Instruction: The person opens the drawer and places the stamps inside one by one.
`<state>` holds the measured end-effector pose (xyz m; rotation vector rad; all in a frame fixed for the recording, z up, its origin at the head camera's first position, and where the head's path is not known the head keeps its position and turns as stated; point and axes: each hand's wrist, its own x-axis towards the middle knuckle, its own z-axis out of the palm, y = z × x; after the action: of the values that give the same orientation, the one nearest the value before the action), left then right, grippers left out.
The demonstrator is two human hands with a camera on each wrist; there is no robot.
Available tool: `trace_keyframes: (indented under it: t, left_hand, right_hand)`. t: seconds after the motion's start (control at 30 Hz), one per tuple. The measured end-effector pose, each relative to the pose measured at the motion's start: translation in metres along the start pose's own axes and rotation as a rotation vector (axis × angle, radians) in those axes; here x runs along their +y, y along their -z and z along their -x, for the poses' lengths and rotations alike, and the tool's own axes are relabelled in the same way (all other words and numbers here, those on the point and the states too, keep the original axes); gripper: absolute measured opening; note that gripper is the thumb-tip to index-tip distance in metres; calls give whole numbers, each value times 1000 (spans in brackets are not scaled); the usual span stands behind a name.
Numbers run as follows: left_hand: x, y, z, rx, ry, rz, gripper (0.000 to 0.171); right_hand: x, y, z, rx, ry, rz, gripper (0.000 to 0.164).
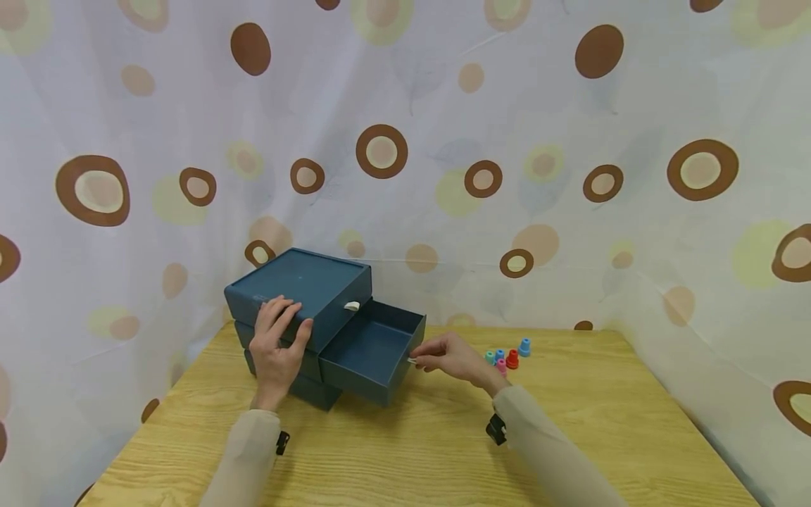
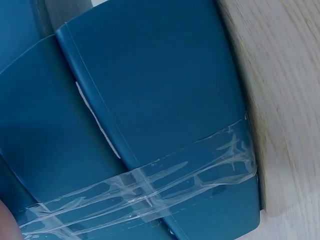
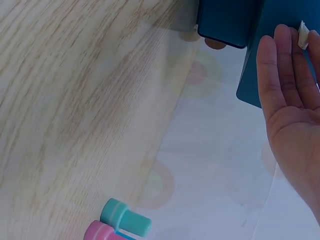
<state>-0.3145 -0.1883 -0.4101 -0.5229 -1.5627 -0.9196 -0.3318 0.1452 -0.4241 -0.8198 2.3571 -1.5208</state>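
Note:
A dark blue stacked drawer unit (image 1: pixel 298 282) stands at the left of the table, one of its drawers (image 1: pixel 374 345) pulled out toward the right. The inside that shows of this drawer holds nothing. My right hand (image 1: pixel 453 358) pinches the white pull tab (image 1: pixel 412 360) on the drawer's front between thumb and fingers; the right wrist view shows the tab (image 3: pixel 303 35) there too. My left hand (image 1: pixel 277 352) rests on the unit's top edge and near side, fingers spread. Clear tape (image 2: pixel 150 195) runs across the stacked blue sides in the left wrist view.
Several small coloured pegs lie behind my right wrist: a red one (image 1: pixel 512 360), a pink one (image 1: pixel 502 367), a teal one (image 3: pixel 125 217) and blue ones. A second white tab (image 1: pixel 351 306) sits on the top drawer. A patterned curtain (image 1: pixel 431 211) hangs behind the wooden table (image 1: pixel 443 451).

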Motion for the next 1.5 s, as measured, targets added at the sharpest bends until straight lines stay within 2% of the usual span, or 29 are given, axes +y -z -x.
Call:
trace_keyframes:
  t: [0.33, 0.5, 0.67, 0.77, 1.0, 1.17, 1.27, 1.5]
  left_hand:
    - [0, 0, 3, 14, 1, 20, 39]
    - [-1, -2, -1, 21, 0, 25, 37]
    - [-3, -11, -17, 5, -17, 28, 38]
    - [-3, -13, -22, 7, -12, 38, 36]
    - [-1, -7, -13, 10, 9, 29, 37]
    - [-1, -5, -9, 21, 15, 40, 31]
    - [5, -5, -9, 27, 23, 38, 29]
    - [36, -2, -16, 50, 14, 50, 25]
  right_hand:
    - [3, 3, 4, -33, -2, 3, 25]
    - [3, 7, 5, -44, -1, -21, 28]
    - [2, 22, 9, 8, 21, -23, 35]
    - [5, 32, 15, 39, 24, 2, 35]
    - [26, 52, 33, 95, -52, 22, 32]
    - [40, 69, 47, 145, -104, 34, 36]
    - [47, 80, 56, 164, -113, 39, 39]
    - [65, 98, 71, 217, -145, 40, 39]
